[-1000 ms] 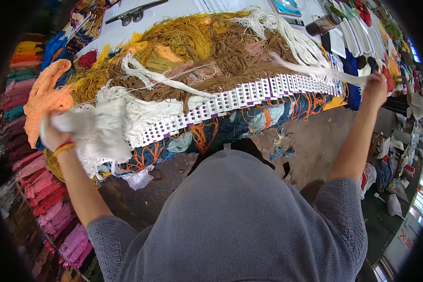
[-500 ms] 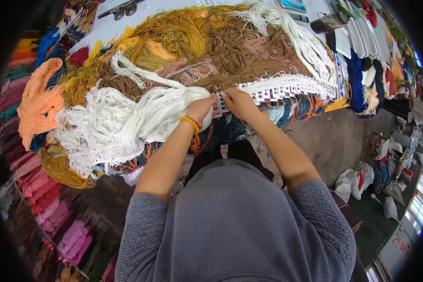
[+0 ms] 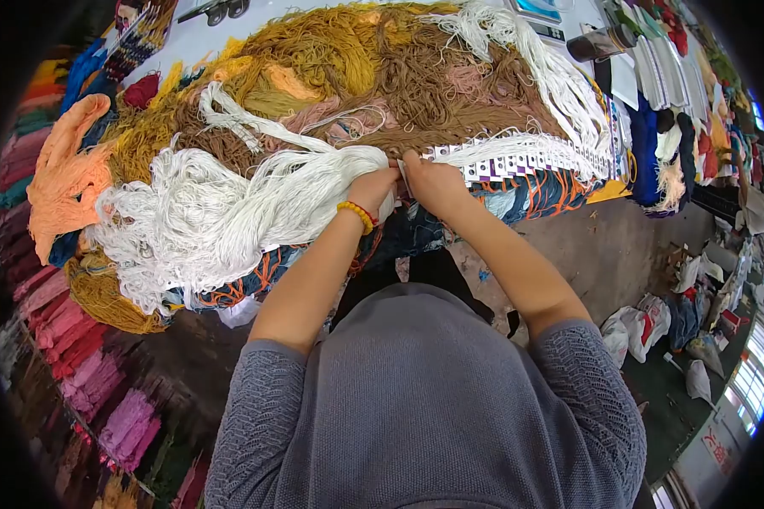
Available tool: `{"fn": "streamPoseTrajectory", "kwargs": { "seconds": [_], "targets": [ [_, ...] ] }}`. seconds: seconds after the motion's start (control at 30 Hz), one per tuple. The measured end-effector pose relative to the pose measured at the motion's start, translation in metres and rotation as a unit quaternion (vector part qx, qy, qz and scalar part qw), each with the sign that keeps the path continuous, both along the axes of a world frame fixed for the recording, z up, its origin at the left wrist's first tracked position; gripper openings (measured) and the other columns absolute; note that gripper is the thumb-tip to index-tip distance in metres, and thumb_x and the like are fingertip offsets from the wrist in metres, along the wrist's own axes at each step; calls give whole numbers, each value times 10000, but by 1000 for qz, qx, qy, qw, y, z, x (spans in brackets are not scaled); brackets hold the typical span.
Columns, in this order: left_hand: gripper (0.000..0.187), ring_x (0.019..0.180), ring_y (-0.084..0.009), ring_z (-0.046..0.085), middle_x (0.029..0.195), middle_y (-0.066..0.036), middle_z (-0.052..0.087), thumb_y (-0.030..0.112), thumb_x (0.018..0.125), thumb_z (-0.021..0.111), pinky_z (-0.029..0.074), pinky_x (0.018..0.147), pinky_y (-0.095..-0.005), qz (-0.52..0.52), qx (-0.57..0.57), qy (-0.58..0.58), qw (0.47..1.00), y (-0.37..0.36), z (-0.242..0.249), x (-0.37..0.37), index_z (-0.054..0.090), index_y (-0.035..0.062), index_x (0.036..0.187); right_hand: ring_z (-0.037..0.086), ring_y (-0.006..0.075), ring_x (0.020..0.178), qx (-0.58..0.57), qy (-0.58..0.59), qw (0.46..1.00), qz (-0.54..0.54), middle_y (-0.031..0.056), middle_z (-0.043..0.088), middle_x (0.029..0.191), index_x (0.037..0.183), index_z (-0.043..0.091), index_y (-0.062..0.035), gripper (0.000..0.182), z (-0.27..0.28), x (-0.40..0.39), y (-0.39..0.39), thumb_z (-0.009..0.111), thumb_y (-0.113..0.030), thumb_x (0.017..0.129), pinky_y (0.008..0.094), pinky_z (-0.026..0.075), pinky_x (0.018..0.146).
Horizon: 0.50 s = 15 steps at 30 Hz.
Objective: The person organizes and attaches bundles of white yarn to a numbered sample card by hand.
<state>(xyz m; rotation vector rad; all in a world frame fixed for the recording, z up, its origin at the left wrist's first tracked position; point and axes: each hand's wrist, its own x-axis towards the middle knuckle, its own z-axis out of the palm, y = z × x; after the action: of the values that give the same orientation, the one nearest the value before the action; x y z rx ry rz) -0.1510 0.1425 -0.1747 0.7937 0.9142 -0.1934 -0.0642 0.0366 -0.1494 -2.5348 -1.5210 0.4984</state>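
Note:
A thick bundle of white yarn point(image 3: 306, 191) drapes over the front of the heap on the table. My left hand point(image 3: 373, 188), with a yellow bead bracelet at its wrist, is closed at the bundle's right end, its fingertips pinched on the yarn. Close against it, my right hand point(image 3: 434, 185) is closed too, thumb and forefinger at the near end of a row of white punched cards point(image 3: 518, 161). A thin pale card edge shows between the hands; the fingertips hide most of it. White strands lie along the top of the card row.
Brown yarn point(image 3: 416, 93) and mustard yarn point(image 3: 323, 59) are heaped behind my hands. A peach skein point(image 3: 68, 178) hangs at the left. A dark cup point(image 3: 601, 42) lies at the back right. Pink yarn bundles point(image 3: 93, 382) stand low left; white bags point(image 3: 637, 327) lie on the floor right.
My right hand has moved slightly and now covers the card that showed between the hands. My left hand has shifted a little right, closer to it. The view has moved slightly.

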Motion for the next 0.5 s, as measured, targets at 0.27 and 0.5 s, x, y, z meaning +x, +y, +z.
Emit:
{"fn": "streamPoseTrajectory", "kwargs": {
  "seconds": [0.27, 0.5],
  "targets": [
    [195, 675, -124, 507, 759, -48, 557, 191, 791, 536, 401, 595, -230, -30, 16, 24, 999, -2, -55, -5, 585, 12, 851, 574, 333, 567, 10, 55, 996, -75, 161, 586, 662, 777, 455, -31, 138, -10, 6, 7, 454, -168, 799, 413, 443, 479],
    [468, 815, -238, 542, 853, -155, 592, 449, 795, 418, 406, 746, -289, -313, 339, 105, 881, 5, 2, -1, 581, 17, 873, 572, 341, 718, 1, 246, 951, -186, 185, 583, 718, 928, 466, -47, 294, 14, 12, 0, 546, -253, 735, 401, 437, 627]
  ]
}}
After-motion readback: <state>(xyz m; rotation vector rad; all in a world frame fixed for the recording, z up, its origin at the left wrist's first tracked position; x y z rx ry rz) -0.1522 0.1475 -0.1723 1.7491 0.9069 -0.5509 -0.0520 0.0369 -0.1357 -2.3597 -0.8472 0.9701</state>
